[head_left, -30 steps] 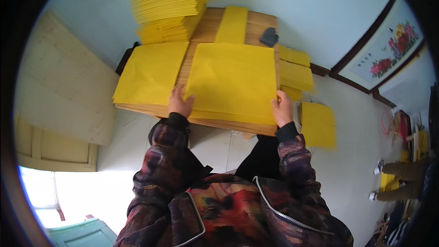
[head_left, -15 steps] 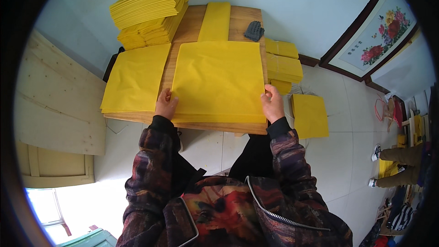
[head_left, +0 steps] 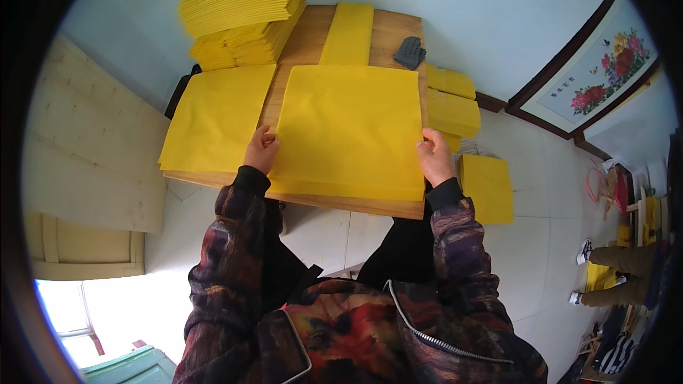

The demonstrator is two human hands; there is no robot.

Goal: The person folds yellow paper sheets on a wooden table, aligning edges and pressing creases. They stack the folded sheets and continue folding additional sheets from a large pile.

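A square yellow sheet [head_left: 350,131], which looks like thin cloth or paper, lies in front of me over another layer whose strip shows along the near edge. My left hand [head_left: 262,151] is closed at its left edge, with the fingers curled and the thumb against the side. At the opposite edge my right hand [head_left: 435,156] pinches the sheet's side between thumb and fingers. Beneath is a wooden table [head_left: 398,28]. Left of my left hand rests a flat pile of yellow sheets [head_left: 217,119]. A folded yellow strip [head_left: 347,34] extends from behind the middle sheet.
Tall stacks of folded yellow material [head_left: 242,3] rise at the back left. A dark grey knitted item [head_left: 410,52] sits at the back right. Tied yellow bundles [head_left: 453,112] and another yellow pile [head_left: 486,188] stand right of the table. Another person's legs [head_left: 622,256] show far right.
The view has shifted slightly, so the table appears farther right. Both hands stay at the sheet's side edges; the sheet keeps about the same place on the table.
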